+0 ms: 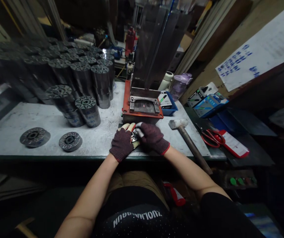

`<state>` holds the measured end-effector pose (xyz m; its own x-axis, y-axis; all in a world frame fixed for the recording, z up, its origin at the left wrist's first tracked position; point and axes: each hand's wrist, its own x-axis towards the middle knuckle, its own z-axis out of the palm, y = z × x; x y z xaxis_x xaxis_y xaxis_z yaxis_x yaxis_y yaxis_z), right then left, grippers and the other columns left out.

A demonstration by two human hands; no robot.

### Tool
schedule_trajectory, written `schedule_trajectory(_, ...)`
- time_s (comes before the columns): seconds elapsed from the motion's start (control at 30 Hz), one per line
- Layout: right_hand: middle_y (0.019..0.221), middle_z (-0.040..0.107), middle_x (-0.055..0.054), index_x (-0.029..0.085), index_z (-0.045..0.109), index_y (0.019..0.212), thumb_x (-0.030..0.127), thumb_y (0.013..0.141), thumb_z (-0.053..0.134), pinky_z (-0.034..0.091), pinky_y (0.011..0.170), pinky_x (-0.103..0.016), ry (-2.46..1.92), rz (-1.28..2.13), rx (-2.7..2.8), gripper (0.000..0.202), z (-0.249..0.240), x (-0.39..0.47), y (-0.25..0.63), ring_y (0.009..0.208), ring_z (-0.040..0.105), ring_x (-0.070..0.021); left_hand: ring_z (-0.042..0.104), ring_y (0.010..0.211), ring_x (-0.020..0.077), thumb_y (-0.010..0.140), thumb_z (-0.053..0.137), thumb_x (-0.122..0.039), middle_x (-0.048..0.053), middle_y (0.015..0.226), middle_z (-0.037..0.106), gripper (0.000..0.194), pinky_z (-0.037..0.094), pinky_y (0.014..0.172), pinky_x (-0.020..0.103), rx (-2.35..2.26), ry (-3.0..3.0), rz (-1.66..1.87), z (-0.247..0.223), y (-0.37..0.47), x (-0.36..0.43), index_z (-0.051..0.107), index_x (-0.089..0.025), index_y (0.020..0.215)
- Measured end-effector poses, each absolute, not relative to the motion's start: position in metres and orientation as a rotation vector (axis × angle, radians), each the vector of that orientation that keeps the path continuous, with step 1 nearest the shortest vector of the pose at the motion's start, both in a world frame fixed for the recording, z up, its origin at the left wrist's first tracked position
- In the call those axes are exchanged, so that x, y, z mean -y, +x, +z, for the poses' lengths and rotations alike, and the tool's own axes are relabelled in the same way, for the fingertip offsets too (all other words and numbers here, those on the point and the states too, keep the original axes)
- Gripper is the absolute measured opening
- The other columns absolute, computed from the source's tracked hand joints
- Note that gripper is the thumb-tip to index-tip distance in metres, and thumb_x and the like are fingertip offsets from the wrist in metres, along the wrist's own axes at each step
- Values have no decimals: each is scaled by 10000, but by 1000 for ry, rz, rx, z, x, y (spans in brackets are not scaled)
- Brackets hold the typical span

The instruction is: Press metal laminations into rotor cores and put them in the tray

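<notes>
My left hand (121, 143), in a dark knitted glove with pale fingers, is closed around the side of a round metal lamination core (133, 136) at the table's front edge. Over the core's right side is my right hand (154, 137), gloved alike and slightly blurred, its fingers curled in. What those fingers hold, if anything, I cannot make out. Just beyond both hands stands an orange-framed fixture (143, 115) with a metal slot. Two loose cores, a nearer one (70, 141) and a wider one (34, 137), lie flat to the left.
Stacked cores (87, 110) stand left, with many more stacks (99, 79) behind. A hammer (190, 142) lies at right, its handle over the table edge. Beyond it are red-handled scissors (211, 137). A blue tray (170, 109) and a purple bottle (180, 86) sit behind the fixture.
</notes>
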<state>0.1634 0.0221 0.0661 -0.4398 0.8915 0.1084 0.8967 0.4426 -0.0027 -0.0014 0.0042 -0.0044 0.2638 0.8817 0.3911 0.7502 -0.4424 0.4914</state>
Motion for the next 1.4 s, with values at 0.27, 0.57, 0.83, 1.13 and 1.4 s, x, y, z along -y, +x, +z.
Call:
schedule_trajectory(0.27, 1074, 763, -131, 237, 622, 1334, 371, 1010, 445, 470, 733, -327, -1729, 52, 2868, 393, 77, -24, 145, 937, 720, -276, 569, 1230, 325, 733, 792, -463, 153, 1344, 601, 776, 445, 1070, 460, -1601, 2272, 921, -1, -2, -4, 532, -194, 1413)
schedule_trajectory(0.57, 1310, 634, -187, 130, 571, 1405, 474, 991, 482, 349, 1054, -490, -1551, -455, 2250, 546, 87, -58, 171, 1214, 520, -340, 462, 1373, 359, 880, 664, -346, 124, 1541, 428, 620, 425, 1111, 505, -1511, 2449, 861, -1, -1, 1, 496, -289, 1474)
schedule_trajectory(0.83, 1155, 680, -186, 120, 689, 1208, 360, 988, 487, 390, 925, -425, -1529, -445, 2447, 384, 105, -80, 160, 1096, 550, -324, 540, 1276, 362, 850, 705, -457, 135, 1439, 530, 586, 430, 1086, 501, -1588, 2451, 800, 3, 1, 0, 594, -280, 1397)
schedule_trajectory(1.13, 1176, 736, -119, 172, 678, 1229, 268, 975, 492, 468, 891, -303, -1473, -35, 2538, 329, 63, -18, 166, 1066, 669, -227, 558, 1243, 340, 791, 737, -477, 147, 1420, 556, 760, 452, 1057, 452, -1584, 2347, 843, 5, 0, 0, 491, -189, 1450)
schedule_trajectory(1.4, 1116, 750, -147, 204, 635, 1316, 302, 1019, 403, 496, 809, -343, -1651, 17, 3004, 389, 88, -13, 145, 1009, 710, -282, 567, 1215, 331, 749, 754, -374, 142, 1393, 573, 772, 458, 1042, 440, -1572, 2340, 854, 3, -2, -1, 492, -169, 1446)
